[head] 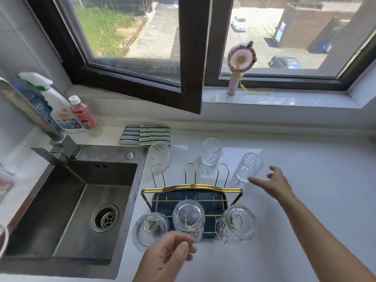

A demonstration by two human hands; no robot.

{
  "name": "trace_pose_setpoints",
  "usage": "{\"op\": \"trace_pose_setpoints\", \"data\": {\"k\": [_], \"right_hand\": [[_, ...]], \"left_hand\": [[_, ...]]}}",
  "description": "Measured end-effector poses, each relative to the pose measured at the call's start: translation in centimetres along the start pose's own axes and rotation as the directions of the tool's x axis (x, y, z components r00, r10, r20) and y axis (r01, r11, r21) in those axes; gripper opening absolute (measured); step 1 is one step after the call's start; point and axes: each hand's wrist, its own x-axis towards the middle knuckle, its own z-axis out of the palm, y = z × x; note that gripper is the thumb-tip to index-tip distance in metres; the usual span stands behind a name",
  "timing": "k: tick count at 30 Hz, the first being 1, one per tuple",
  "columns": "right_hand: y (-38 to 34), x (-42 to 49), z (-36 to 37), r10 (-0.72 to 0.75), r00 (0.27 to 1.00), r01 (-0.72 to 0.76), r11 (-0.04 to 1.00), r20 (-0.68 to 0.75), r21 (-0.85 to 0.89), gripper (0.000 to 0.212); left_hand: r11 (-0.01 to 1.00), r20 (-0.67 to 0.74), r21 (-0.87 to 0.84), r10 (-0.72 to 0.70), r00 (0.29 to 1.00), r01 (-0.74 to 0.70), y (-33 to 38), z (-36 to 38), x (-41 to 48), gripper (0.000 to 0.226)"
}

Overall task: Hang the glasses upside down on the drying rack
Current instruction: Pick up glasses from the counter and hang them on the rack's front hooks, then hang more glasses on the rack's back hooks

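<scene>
- Drying rack [192,189]: gold wire frame w/ dark blue tray, lower centre of frame, on white countertop [305,180] beside steel sink [81,200].
- Near row: three glasses hang upside down on rack's front hooks, i.e. left hung glass [149,231], middle hung glass [189,218], right hung glass [237,224].
- Far row: three gold loop hooks, e.g. centre hook [190,173], bare.
- Upright glasses on counter behind rack: left one [160,157], centre one [211,152], right one [249,166].
- Right hand [276,184]: centre right, fingers spread and released, reaching toward right upright glass; index tip just beside its base (contact cannot be told).
- Left hand [171,257]: bottom centre, fingers loosely curled, thumb near index, grasping nothing, just in front of middle hung glass.
- Upper left: spray bottle [55,106], pink drink bottle [82,112]; striped cloths [145,135] behind sink corner.
</scene>
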Motion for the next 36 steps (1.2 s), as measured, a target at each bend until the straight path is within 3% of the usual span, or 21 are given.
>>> {"op": "trace_pose_setpoints", "data": {"k": [2, 4, 8, 13, 16, 19, 21, 23, 25, 26, 30, 36], "right_hand": [[0.7, 2.1, 1.8, 0.036, 0.998, -0.039, 0.997, 0.041, 0.072, 0.113], [0.9, 3.3, 3.4, 0.053, 0.998, -0.056, 0.988, 0.026, 0.147, 0.115], [0.7, 4.4, 5.2, -0.036, 0.997, 0.041, 0.997, -0.066, 0.061, 0.091], [-1.5, 4.3, 2.6, -0.126, 0.991, 0.130, 0.971, -0.033, 0.199, 0.073], [-5.4, 2.7, -1.4, -0.257, 0.966, 0.252, 0.938, -0.012, 0.237, 0.064], [-9.5, -0.9, -5.3, -0.492, 0.866, 0.491, 0.871, 0.088, 0.025, 0.078], [-11.5, -3.6, -6.6, -0.579, 0.803, 0.596, 0.792, 0.143, -0.135, 0.086], [-12.7, -5.7, -6.9, -0.630, 0.754, 0.656, 0.707, 0.186, -0.263, 0.084], [-13.3, -7.1, -7.1, -0.671, 0.707, 0.705, 0.643, 0.225, -0.298, 0.082], [-13.5, -7.5, -7.4, -0.684, 0.692, 0.721, 0.635, 0.231, -0.278, 0.082], [-13.8, -7.3, -8.1, -0.696, 0.696, 0.716, 0.659, 0.176, -0.228, 0.081], [-13.2, -5.9, -5.5, -0.661, 0.718, 0.696, 0.677, 0.220, -0.239, 0.081]], "left_hand": [[1.000, -0.006, -0.007, 0.026, 1.000, -0.026, 0.8, -0.1, 0.3, 0.029], [0.999, -0.028, 0.010, 0.051, 0.998, -0.051, 1.3, -0.2, 0.7, 0.033], [0.995, -0.055, 0.055, 0.090, 0.994, -0.087, 1.9, -0.7, 1.3, 0.028], [0.984, -0.026, 0.126, 0.133, 0.991, -0.129, 2.9, -1.2, 2.6, 0.025], [0.960, -0.035, 0.211, 0.197, 0.980, -0.186, 4.4, -1.2, 4.7, 0.019], [0.935, -0.032, 0.292, 0.220, 0.975, -0.201, 6.9, 0.2, 8.1, 0.038], [0.821, 0.029, 0.500, 0.303, 0.953, -0.276, 8.6, 2.0, 10.7, 0.069], [0.581, 0.161, 0.706, 0.424, 0.891, -0.405, 9.5, 3.9, 13.3, 0.097], [0.386, 0.269, 0.801, 0.450, 0.852, -0.457, 10.0, 5.4, 15.2, 0.102], [0.344, 0.290, 0.819, 0.444, 0.848, -0.460, 10.0, 6.0, 16.1, 0.099], [0.386, 0.281, 0.813, 0.397, 0.874, -0.436, 9.6, 6.7, 18.6, 0.088], [0.438, 0.188, 0.860, 0.208, 0.960, -0.263, 7.6, 3.2, 20.0, 0.098]]}}
